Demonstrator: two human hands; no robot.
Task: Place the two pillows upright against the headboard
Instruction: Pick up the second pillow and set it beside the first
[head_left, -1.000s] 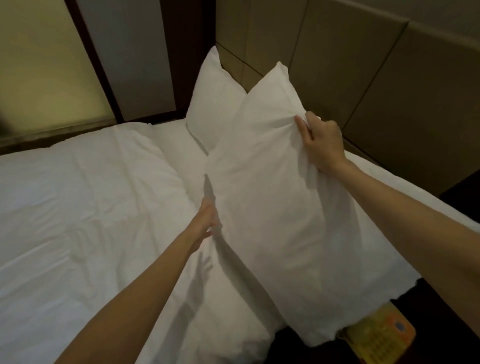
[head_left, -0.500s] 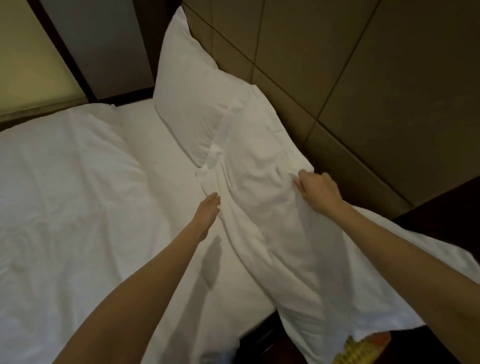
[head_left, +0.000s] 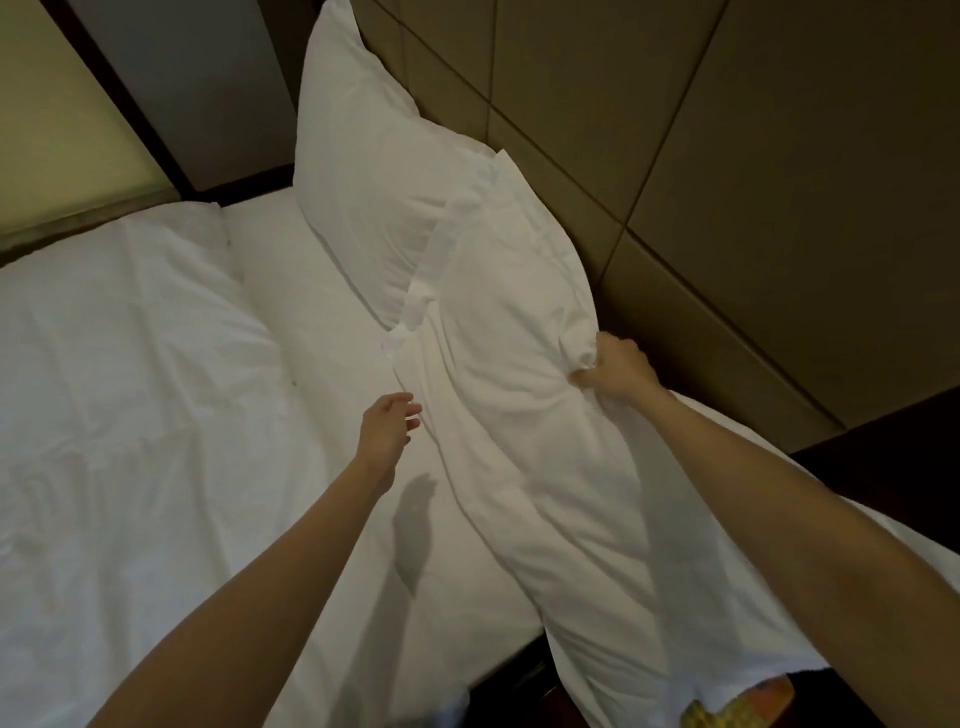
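Since the near pillow (head_left: 509, 332) was held up off the bed a second ago with both hands on it, it has now come down against the headboard (head_left: 727, 182), its top corner touching the panels just beside the far pillow (head_left: 363, 171), which stands upright at the far headboard corner of the bed (head_left: 130, 364) as before. The near pillow overlaps the far one's lower edge and leans slanted, its lower end sagging over the near side edge of the mattress, so it reads as placed but not yet upright; task likely on its last adjustment. The left hand (head_left: 387, 421) has let go: it hovers open, fingers loosely spread, just off the pillow's bed-side edge, not touching it as far as can be told, its shadow on the sheet below. The right hand (head_left: 613, 366) stays closed, pinching a bunched fold of pillowcase on the headboard-side edge, arm stretched forward across the pillow's lower half. Judgement: the right grip is pulling the fabric up or back to square the pillow. Something yellow and orange (head_left: 737, 701) shows beside the bed at the near corner, too cut off to identify
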